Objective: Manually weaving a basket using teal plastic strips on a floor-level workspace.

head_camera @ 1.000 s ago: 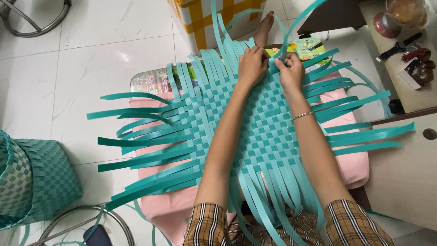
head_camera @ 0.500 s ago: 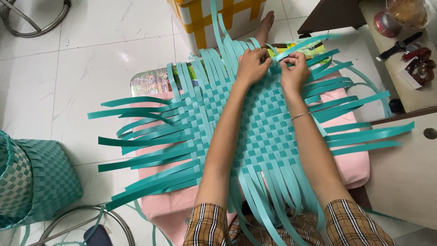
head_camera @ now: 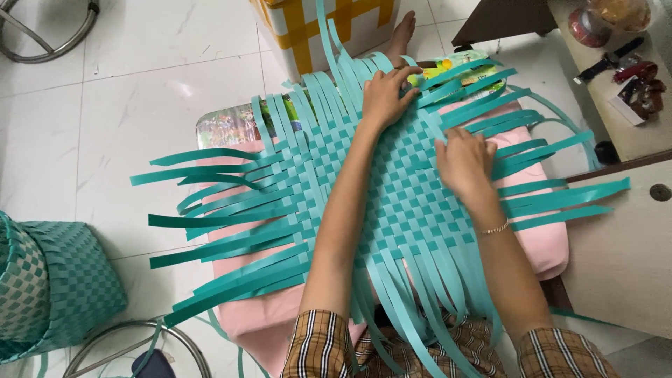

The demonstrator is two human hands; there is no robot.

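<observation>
A flat woven mat of teal plastic strips lies on a pink cushion in front of me, with loose strip ends fanning out on all sides. My left hand presses on the mat's far edge, fingers spread over the strips. My right hand, wearing a thin bracelet, rests on the right part of the weave with fingers touching the strip ends there. Neither hand clearly grips a strip.
A finished teal woven basket stands at the lower left. A yellow and white box sits beyond the mat, a foot beside it. A table with small items is at the right. Metal stool rings lie on the tiled floor.
My right hand has moved down from the far edge to the right side of the weave. My left hand stays at the far edge.
</observation>
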